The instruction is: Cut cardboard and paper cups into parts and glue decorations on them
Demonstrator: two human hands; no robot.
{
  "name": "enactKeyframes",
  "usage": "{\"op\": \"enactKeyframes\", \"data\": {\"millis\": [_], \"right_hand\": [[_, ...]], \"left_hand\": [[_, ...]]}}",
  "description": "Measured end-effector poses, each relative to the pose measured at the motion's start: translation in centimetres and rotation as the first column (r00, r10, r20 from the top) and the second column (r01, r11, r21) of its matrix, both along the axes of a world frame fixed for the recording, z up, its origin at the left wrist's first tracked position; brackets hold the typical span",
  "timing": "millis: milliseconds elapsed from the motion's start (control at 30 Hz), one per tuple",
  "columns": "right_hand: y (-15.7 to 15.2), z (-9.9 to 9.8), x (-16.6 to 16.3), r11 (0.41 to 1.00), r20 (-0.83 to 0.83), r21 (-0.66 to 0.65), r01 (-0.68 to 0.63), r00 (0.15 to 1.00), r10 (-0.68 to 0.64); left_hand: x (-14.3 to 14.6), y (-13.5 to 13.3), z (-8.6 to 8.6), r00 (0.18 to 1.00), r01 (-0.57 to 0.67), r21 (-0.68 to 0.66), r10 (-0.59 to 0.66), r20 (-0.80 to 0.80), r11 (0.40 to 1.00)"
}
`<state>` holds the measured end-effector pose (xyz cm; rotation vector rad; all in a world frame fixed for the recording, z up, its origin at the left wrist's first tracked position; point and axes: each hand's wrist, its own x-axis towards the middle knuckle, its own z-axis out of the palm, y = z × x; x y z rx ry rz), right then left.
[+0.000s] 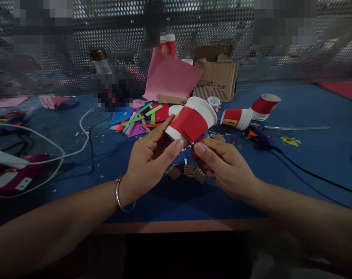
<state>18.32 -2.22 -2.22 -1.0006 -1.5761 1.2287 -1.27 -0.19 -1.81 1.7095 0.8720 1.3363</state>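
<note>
My left hand (152,151) is closed around a white paper cup with a red sleeve (190,122), held tilted above the table with its open rim up and to the right. A row of small dark marks runs along the lower part of the sleeve. Thumb and fingers of my right hand (222,162) pinch a thin dark pen-like object (190,143), its tip at the sleeve beside those marks. Most of that object is hidden by my fingers. Below the hands lie small cardboard pieces (190,171).
Two more red-and-white cups (236,118) lie tilted at the right, near a dark blue glue gun (261,139) with a black cord. Coloured paper strips (135,121), pink paper (171,75) and a cardboard box (216,79) stand behind. White cables (62,151) loop across the left.
</note>
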Motion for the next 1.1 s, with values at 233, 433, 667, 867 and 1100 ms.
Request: {"op": "enactKeyframes", "data": {"millis": [233, 433, 667, 867, 1100], "right_hand": [[0.1, 0.0, 0.0, 1.0, 0.014, 0.026, 0.015, 1.0, -0.015], [0.2, 0.1, -0.1, 0.994, 0.036, 0.112, 0.02, 0.999, -0.024], [0.3, -0.6, -0.2, 0.991, 0.034, 0.134, 0.027, 0.999, -0.031], [0.0, 0.7, -0.3, 0.985, -0.043, 0.171, 0.034, 0.999, -0.027], [0.3, 0.4, -0.4, 0.987, -0.069, 0.155, 0.039, 0.997, -0.029]], "left_hand": [[0.3, 0.0, -0.1, 0.999, 0.026, 0.014, -0.026, -0.033, 1.0], [0.1, 0.3, -0.7, 0.991, -0.012, 0.173, 0.035, -0.132, 0.985], [-0.9, 1.1, -1.0, 0.926, -0.005, 0.416, 0.161, -0.341, 0.909], [-0.3, 1.3, -1.0, 0.995, 0.092, 0.171, -0.097, 0.022, 0.981], [0.6, 1.6, -0.6, 0.94, 0.246, -0.148, -0.199, 0.276, 0.958]]}}
